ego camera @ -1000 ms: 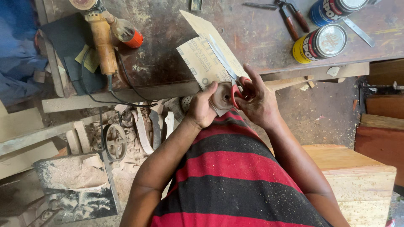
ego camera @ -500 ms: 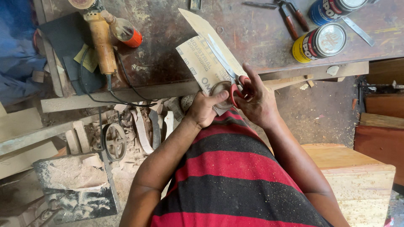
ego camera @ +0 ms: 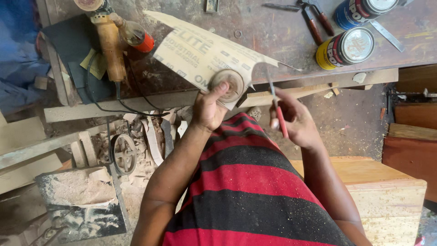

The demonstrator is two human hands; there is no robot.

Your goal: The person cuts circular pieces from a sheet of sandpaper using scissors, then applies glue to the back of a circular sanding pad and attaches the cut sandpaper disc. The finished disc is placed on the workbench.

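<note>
My left hand [ego camera: 208, 109] pinches a sheet of tan sandpaper [ego camera: 200, 52] with a round worn disc [ego camera: 227, 84] pressed against it under my thumb. The sheet fans out over the workbench edge, its back side up. My right hand [ego camera: 293, 120] is apart from the sheet, to the right, gripping red-handled scissors [ego camera: 276, 107] whose blades point up toward the sheet's cut right edge.
On the brown workbench [ego camera: 273, 32] lie a yellow power tool [ego camera: 111, 45] with a black cord, pliers [ego camera: 314, 18] and two round tins [ego camera: 345, 48]. A light wooden box [ego camera: 391, 196] stands at right. Wood offcuts, shavings and a small wheel [ego camera: 124, 154] litter the floor at left.
The hands were together cutting at the disc; now the right hand has pulled the scissors away to the right. The left hand has turned the sheet so it lies spread flat.
</note>
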